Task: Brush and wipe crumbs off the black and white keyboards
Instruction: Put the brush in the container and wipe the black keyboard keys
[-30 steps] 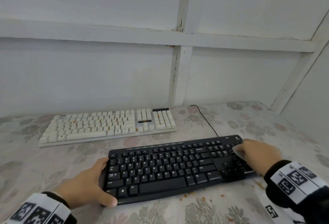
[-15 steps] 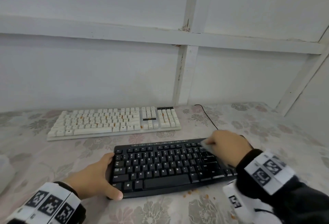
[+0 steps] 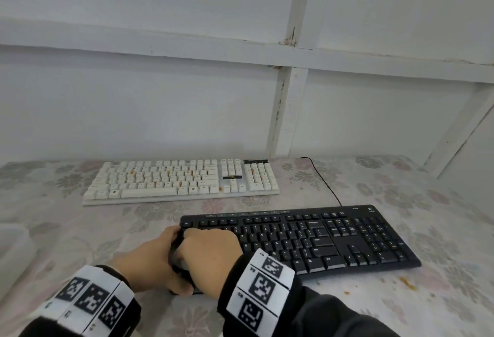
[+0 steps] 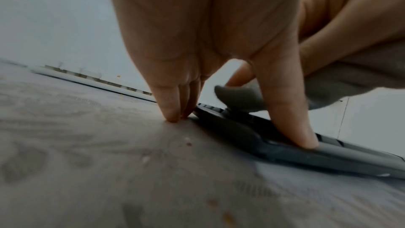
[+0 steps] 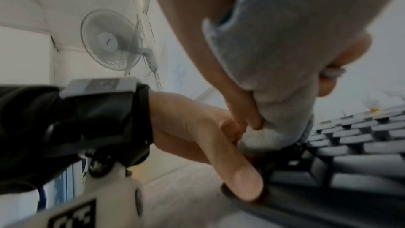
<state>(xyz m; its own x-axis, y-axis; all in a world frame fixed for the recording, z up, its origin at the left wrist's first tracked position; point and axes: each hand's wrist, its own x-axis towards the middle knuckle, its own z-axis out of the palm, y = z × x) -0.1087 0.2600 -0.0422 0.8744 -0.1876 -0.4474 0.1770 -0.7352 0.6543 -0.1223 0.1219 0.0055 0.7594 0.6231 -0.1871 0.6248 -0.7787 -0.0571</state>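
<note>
The flowered tablecloth (image 3: 347, 307) carried everything, and it lay under the fingertips of both hands. Well beyond those fingers, against the wall, the white keyboard (image 3: 181, 181) sat with orange crumbs scattered among its keys; judged from that, its cleaning was not yet done.

The black keyboard (image 3: 315, 240) lay right at the fingers, stretching away to the right of them, with its cable (image 3: 323, 181) running back toward the wall. A few crumbs (image 3: 407, 283) lay on the cloth off its near right corner, far from either hand, probably swept there off the keys.

The left hand (image 3: 149, 264) braced the keyboard's left end: in the left wrist view its thumb (image 4: 291, 110) pressed down on the near edge of the frame, while the other fingers (image 4: 171, 103), held straight and close together, stood with their tips on the cloth against the far corner. That hold looked meant to keep the board from sliding under the wiping.

The right hand (image 3: 211, 253) sat just beside it, over the leftmost keys, its fingers curled around a bunched grey cloth (image 5: 285, 75). The cloth's lower fold pressed onto the keys directly under those fingers, nearly touching the left thumb. I judged this the left limit of a wiping pass across the black keyboard.
</note>
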